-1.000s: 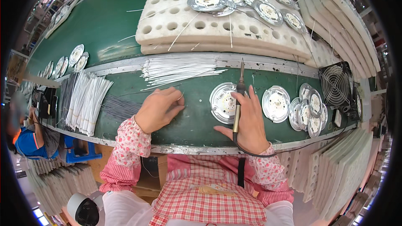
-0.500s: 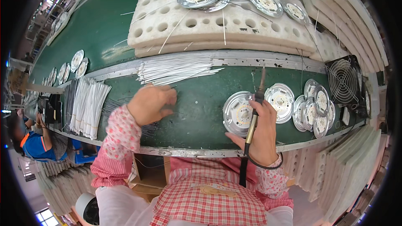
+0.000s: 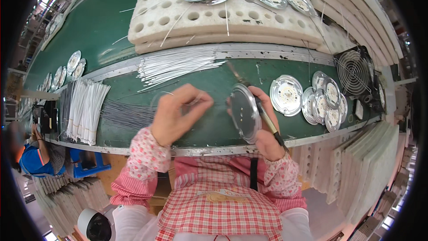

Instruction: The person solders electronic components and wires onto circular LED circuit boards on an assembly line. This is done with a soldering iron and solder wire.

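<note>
My right hand (image 3: 266, 139) grips a round metal lamp plate (image 3: 244, 115), tilted up so that its dark back faces left. The same hand keeps a soldering iron (image 3: 269, 124) against the palm, its tip pointing away past the plate's upper edge. Left of the plate, my left hand (image 3: 178, 112) is closed in a pinch, fingertips apart from the plate. A thin pale wire (image 3: 166, 93) curves out beside that hand; its end at the fingertips is hard to make out. Loose white wires (image 3: 176, 66) lie beyond it, and dark grey wires (image 3: 127, 115) to its left.
Another lamp plate (image 3: 286, 95) lies flat right of my hand, beside a pile of several plates (image 3: 320, 107). A fan (image 3: 353, 71) stands at the right. Behind the metal rail, a foam board (image 3: 205, 20) carries more plates. Bundled white wires (image 3: 87, 112) lie left.
My right hand has picked up the near lamp plate and tilted it, still keeping the soldering iron. My left hand has moved right, away from the loose wires, and closed into a pinch.
</note>
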Action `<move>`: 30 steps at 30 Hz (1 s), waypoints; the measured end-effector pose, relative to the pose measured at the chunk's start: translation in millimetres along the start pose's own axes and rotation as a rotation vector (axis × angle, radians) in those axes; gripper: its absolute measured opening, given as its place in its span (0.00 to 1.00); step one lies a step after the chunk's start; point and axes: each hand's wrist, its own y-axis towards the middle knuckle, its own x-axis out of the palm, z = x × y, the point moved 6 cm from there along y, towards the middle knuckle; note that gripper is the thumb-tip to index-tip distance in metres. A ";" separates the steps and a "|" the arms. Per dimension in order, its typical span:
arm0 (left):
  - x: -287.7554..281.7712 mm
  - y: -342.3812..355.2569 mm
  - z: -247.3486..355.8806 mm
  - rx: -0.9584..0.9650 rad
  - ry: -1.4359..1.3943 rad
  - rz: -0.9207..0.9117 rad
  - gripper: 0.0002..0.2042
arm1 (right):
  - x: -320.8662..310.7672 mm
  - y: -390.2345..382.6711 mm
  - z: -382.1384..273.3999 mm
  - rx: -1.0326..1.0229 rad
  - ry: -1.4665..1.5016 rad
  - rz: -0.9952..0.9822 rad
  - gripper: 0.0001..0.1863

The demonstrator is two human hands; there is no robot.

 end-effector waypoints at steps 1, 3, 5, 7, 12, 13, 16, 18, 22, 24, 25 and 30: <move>12.2 0.3 8.5 0.009 -0.054 -0.020 0.03 | 1.5 -2.4 -3.2 -0.004 -0.013 0.009 0.56; 27.2 -0.4 17.1 -0.019 -0.139 -0.018 0.04 | 3.9 -5.4 -5.0 0.024 0.016 0.051 0.56; 33.6 -1.8 17.1 -0.050 -0.218 -0.020 0.04 | 1.2 -9.9 -6.3 -0.023 0.028 0.058 0.55; 36.7 -2.3 14.9 -0.055 -0.222 -0.014 0.06 | 0.3 -10.6 -10.1 -0.045 -0.042 0.087 0.56; 39.3 -2.5 19.2 -0.038 -0.132 -0.014 0.07 | -0.6 -8.1 -8.5 -0.029 -0.067 0.111 0.58; 39.5 -2.3 19.5 -0.042 -0.130 0.013 0.07 | -0.4 -7.4 -8.2 -0.025 -0.099 0.107 0.60; 39.8 -0.9 19.9 -0.006 -0.127 0.045 0.07 | 0.5 -4.9 -4.9 -0.017 -0.074 0.112 0.61; 40.2 -1.1 18.9 -0.004 -0.105 0.038 0.08 | -1.8 -4.3 -3.4 -0.019 -0.066 0.107 0.62; 43.5 -2.6 20.1 -0.037 -0.141 0.040 0.08 | -2.7 -6.5 -1.4 -0.007 -0.024 0.077 0.62; 44.9 -5.0 21.2 -0.024 -0.086 0.034 0.07 | -7.7 -9.3 4.6 -0.062 -0.108 0.059 0.62; 44.7 -7.5 20.7 -0.013 -0.031 0.035 0.07 | -5.6 -9.7 5.3 -0.113 -0.194 0.036 0.62; 49.4 -16.1 3.0 -0.037 -0.133 0.063 0.06 | 14.9 -17.8 -19.3 -0.495 -1.019 0.109 0.56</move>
